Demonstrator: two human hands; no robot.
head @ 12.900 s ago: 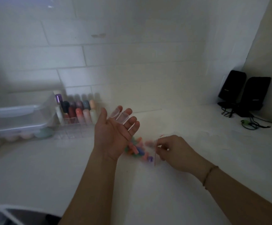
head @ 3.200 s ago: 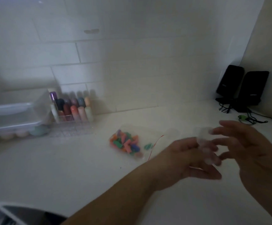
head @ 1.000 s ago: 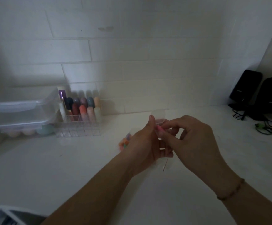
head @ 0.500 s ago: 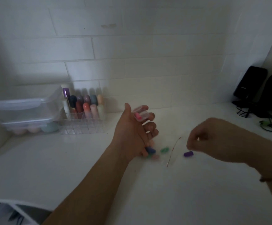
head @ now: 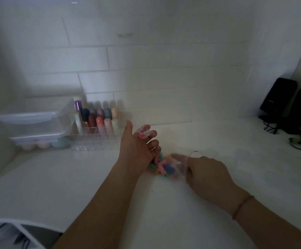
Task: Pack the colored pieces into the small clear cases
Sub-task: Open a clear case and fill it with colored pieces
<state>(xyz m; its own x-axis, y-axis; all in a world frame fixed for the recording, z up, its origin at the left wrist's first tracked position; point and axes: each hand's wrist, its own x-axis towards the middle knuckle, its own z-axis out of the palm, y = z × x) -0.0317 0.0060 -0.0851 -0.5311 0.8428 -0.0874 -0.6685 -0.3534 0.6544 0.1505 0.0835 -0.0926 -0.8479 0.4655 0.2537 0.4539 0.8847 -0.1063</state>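
My left hand (head: 137, 151) is palm up above the counter and holds a small clear case (head: 143, 132) on its curled fingertips, with a pink piece inside. Just below that hand, a pile of colored pieces (head: 163, 168) lies in a clear plastic bag (head: 181, 169) with a red zip line. My right hand (head: 203, 169) is at the bag's mouth. Its index finger points left and reaches the pieces, while the other fingers are tucked under. It holds no piece that I can see.
A clear organizer with rounded colored bottles (head: 99, 130) stands by the tiled wall. Stacked clear lidded boxes (head: 36, 123) are left of it. Two black speakers (head: 289, 106) and cables sit at the far right. A faint clear case (head: 241, 152) lies right of the bag.
My right hand has moved left from a loose purple piece on the counter to the bag of pieces. My left hand still holds the case with the pink piece.
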